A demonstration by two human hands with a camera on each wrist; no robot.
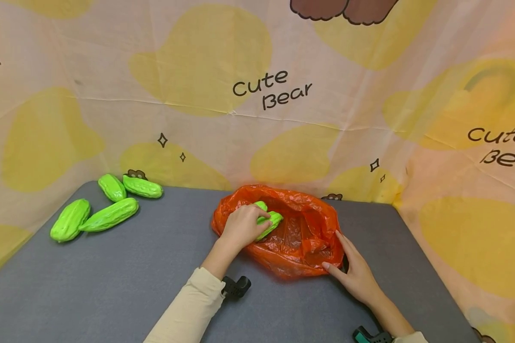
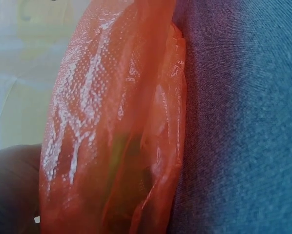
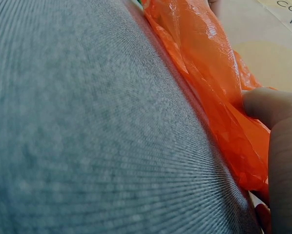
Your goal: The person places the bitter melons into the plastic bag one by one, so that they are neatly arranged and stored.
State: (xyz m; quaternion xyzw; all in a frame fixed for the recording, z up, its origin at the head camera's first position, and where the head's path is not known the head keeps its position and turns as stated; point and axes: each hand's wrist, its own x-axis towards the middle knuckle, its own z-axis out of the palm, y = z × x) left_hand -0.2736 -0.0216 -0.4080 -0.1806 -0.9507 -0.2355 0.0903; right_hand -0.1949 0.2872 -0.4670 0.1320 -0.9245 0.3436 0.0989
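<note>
An orange-red plastic bag (image 1: 279,267) lies with its mouth facing up, its crumpled inside showing. My left hand (image 1: 242,226) reaches over the bag's left rim, fingers bent over a green, ridged bitter melon (image 1: 272,225) inside it. Another bit of green shows just behind those fingers. At the bag's right end, my right hand (image 1: 356,269) holds the rim between thumb and fingers. The right wrist view has the thumb (image 3: 263,105) against the orange plastic. In the left wrist view, the bag's wall (image 2: 97,107) covers most of the hand's work, with a dim green shape behind it.
Several more bitter melons (image 1: 109,216) lie at the left back of the grey table (image 1: 154,271). A patterned cloth (image 1: 189,62) stands behind the table and along its sides. Dark wrist devices (image 1: 237,287) sit on both wrists.
</note>
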